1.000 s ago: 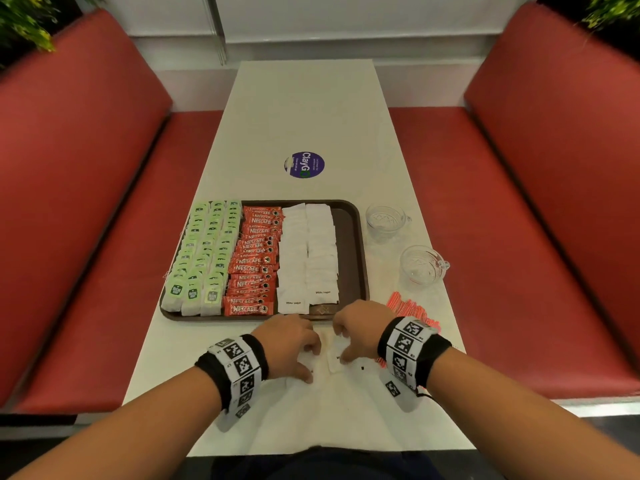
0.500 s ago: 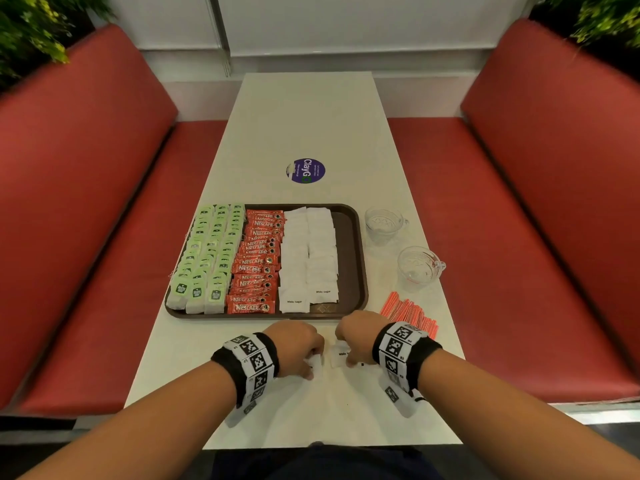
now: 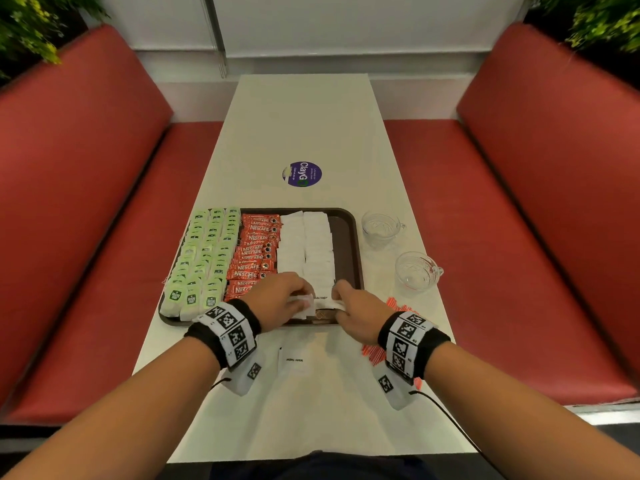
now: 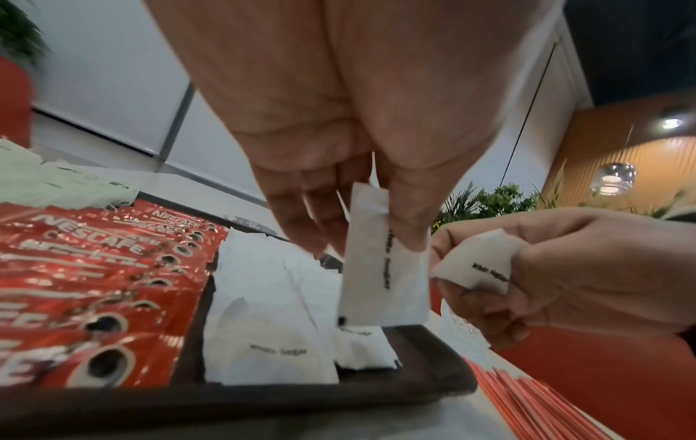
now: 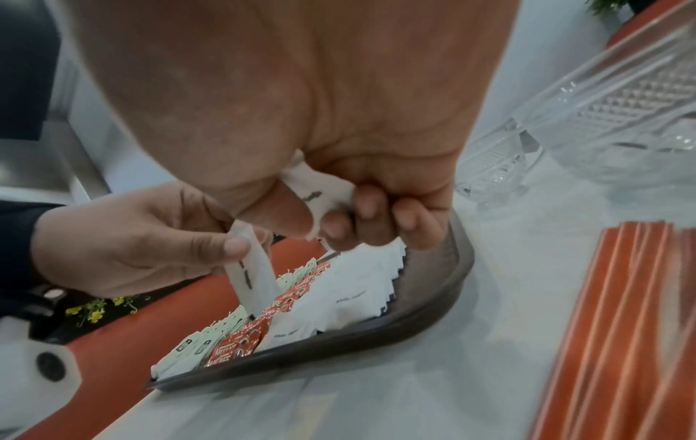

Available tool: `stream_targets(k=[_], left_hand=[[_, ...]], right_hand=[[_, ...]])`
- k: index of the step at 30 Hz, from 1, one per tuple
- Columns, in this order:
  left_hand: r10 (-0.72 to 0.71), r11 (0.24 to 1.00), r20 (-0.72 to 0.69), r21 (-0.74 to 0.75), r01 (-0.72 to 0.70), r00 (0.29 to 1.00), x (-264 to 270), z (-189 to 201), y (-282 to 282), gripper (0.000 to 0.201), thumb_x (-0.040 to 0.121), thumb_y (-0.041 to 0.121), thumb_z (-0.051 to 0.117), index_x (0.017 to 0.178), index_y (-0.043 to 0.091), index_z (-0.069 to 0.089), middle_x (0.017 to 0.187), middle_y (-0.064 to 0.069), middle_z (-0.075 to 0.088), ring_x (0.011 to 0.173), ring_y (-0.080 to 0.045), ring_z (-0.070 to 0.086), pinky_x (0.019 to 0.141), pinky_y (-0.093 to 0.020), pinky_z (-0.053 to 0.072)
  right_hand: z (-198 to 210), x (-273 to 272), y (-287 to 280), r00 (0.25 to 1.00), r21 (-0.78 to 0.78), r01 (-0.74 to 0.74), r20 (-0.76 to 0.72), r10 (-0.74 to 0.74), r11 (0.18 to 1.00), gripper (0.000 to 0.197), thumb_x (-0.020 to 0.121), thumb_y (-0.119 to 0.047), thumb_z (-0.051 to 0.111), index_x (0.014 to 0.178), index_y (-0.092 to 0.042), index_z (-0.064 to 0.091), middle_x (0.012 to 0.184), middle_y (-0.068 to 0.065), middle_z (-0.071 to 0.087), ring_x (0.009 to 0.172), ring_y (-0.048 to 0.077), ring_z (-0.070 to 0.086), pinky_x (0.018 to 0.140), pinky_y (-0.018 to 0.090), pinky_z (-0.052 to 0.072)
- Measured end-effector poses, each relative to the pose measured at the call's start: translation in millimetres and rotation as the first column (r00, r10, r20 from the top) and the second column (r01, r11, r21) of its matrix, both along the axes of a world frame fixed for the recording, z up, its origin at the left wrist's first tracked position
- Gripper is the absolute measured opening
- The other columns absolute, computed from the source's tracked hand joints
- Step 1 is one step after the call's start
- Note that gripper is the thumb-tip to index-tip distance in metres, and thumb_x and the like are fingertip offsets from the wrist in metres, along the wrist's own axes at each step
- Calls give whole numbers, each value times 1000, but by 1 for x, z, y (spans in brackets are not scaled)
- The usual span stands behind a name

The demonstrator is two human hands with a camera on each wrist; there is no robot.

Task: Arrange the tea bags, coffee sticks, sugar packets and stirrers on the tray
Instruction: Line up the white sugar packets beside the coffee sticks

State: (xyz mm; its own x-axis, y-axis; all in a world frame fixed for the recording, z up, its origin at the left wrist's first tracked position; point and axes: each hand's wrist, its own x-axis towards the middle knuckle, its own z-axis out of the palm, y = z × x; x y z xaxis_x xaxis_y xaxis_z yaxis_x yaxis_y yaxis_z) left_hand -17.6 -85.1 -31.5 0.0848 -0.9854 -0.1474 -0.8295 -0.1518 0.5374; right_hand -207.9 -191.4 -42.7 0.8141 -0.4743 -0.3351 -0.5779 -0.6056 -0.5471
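A brown tray (image 3: 357, 271) holds rows of green tea bags (image 3: 204, 254), red coffee sticks (image 3: 254, 251) and white sugar packets (image 3: 306, 244). My left hand (image 3: 304, 301) hovers over the tray's near edge and pinches one sugar packet (image 4: 384, 268), which hangs upright. Right beside it, my right hand (image 3: 341, 301) grips another sugar packet (image 5: 320, 193) between thumb and curled fingers. A single sugar packet (image 3: 294, 362) lies on the table between my wrists. Orange stirrers (image 3: 394, 304) lie right of the tray, mostly hidden by my right wrist.
Two empty glass cups (image 3: 379, 225) (image 3: 415, 270) stand to the right of the tray. A purple round sticker (image 3: 302, 173) sits on the white table beyond it. Red benches (image 3: 86, 202) flank the table on both sides.
Both hands have moved forward from the table in front of the tray to its near edge, each carrying a sugar packet. One packet stays on the table.
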Motion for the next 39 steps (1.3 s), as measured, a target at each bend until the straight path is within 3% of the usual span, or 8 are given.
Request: stream_targets(k=[4, 9, 15, 20, 24, 30, 36, 39], left_hand=[[52, 995, -85, -78, -58, 995, -2, 0, -4, 6, 93, 32, 66, 91, 37, 65, 81, 17, 63, 75, -2, 58, 67, -22, 45], [100, 984, -140, -134, -119, 985, -7, -3, -8, 4, 93, 26, 68, 90, 29, 67, 70, 14, 58, 63, -3, 50, 59, -15, 35], [111, 993, -40, -34, -112, 993, -1, -15, -15, 6, 90, 32, 70, 95, 29, 70, 82, 13, 67, 75, -6, 61, 72, -27, 51], [212, 977, 11, 3, -213, 977, 3, -21, -24, 9, 92, 30, 66, 99, 26, 68, 76, 10, 62, 72, -9, 58, 65, -23, 43], [223, 971, 22, 79, -224, 975, 1, -29, -28, 11, 90, 34, 69, 99, 30, 65, 80, 13, 60, 76, -11, 58, 68, -24, 43], [186, 962, 124, 176, -206, 975, -8, -41, -35, 25, 85, 42, 72, 105, 31, 63, 101, 6, 65, 91, -16, 60, 78, -29, 48], [193, 976, 157, 66, -206, 968, -10, -48, -35, 38, 81, 45, 75, 113, 32, 58, 108, 10, 51, 103, -13, 49, 91, -32, 45], [75, 994, 207, 68, -91, 976, -12, -48, -33, 37, 82, 48, 73, 115, 35, 60, 119, 10, 51, 109, -15, 47, 93, -34, 43]], right_hand=[[-1, 8, -2, 990, -31, 22, 139, -18, 999, 31, 89, -28, 61, 119, -21, 58, 103, 0, 65, 87, 19, 59, 74, 31, 47], [-4, 17, -9, 983, -55, 42, 180, -32, 998, 19, 89, -18, 63, 108, -20, 67, 99, 1, 68, 89, 20, 61, 78, 32, 49], [-9, 20, -16, 985, -46, 23, 170, -15, 999, 16, 93, -20, 61, 108, -18, 68, 97, 1, 68, 86, 20, 61, 76, 33, 50], [-13, 20, -30, 978, -37, 100, 186, -92, 994, 20, 98, -17, 54, 114, -13, 65, 102, 5, 68, 90, 23, 61, 78, 31, 48], [-15, 15, -42, 976, -30, 168, 142, -162, 985, 22, 102, -16, 46, 113, -6, 62, 100, 10, 67, 90, 26, 61, 74, 31, 45], [-23, 17, -50, 970, 2, 224, 98, -223, 975, 24, 102, -12, 43, 110, -5, 64, 104, 13, 68, 97, 30, 61, 86, 37, 49], [-29, 22, -49, 997, -38, 79, -16, -80, 996, 25, 101, -13, 45, 110, -4, 67, 120, 12, 59, 107, 29, 60, 94, 36, 48], [-34, 24, -50, 999, -61, 44, -21, -45, 997, 29, 101, -13, 46, 121, -6, 66, 136, 8, 53, 118, 27, 56, 102, 33, 44]])
